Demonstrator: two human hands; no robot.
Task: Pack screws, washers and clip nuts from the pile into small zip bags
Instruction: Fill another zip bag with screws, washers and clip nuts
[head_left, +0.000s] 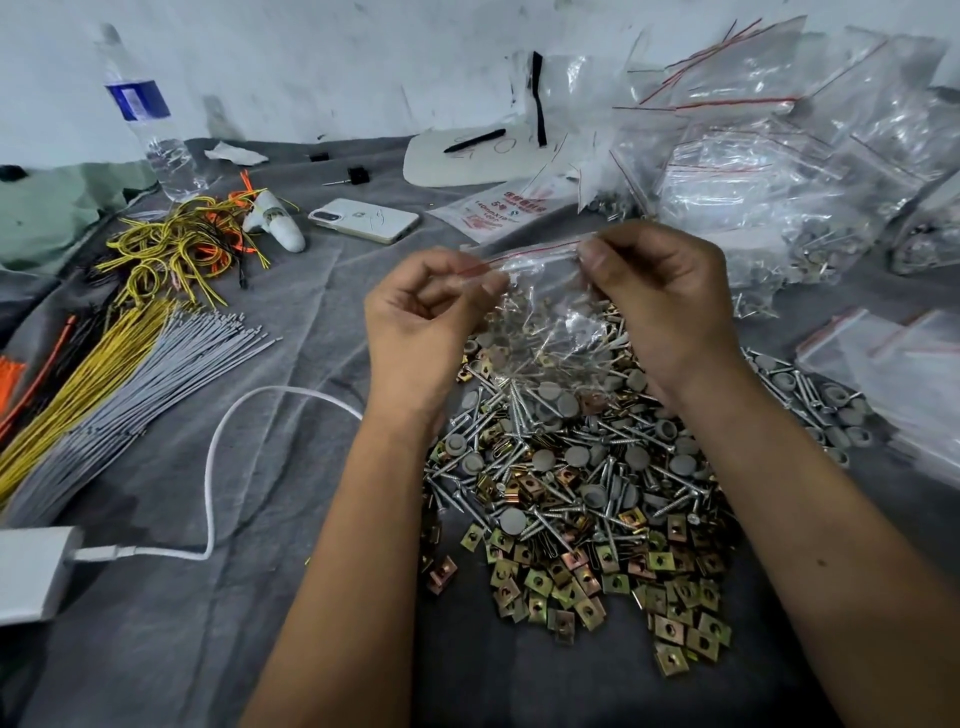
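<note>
You hold a small zip bag (540, 306) up between both hands, its red-lined seal strip running side to side from your left hand (415, 317) to your right hand (660, 291), tilted slightly upward toward the right. Each hand pinches one end of that strip between thumb and curled fingers, and the clear body of the bag hangs below them. Some hardware appears to sit in its lower part, though the pile behind makes that hard to judge. The pile of screws, washers and clip nuts (576, 488) lies directly beneath and just nearer you than both hands, about equally close to each. Filled bags (779, 208) are heaped beyond your right hand, and empty bags (893, 353) lie to its outer side.
</note>
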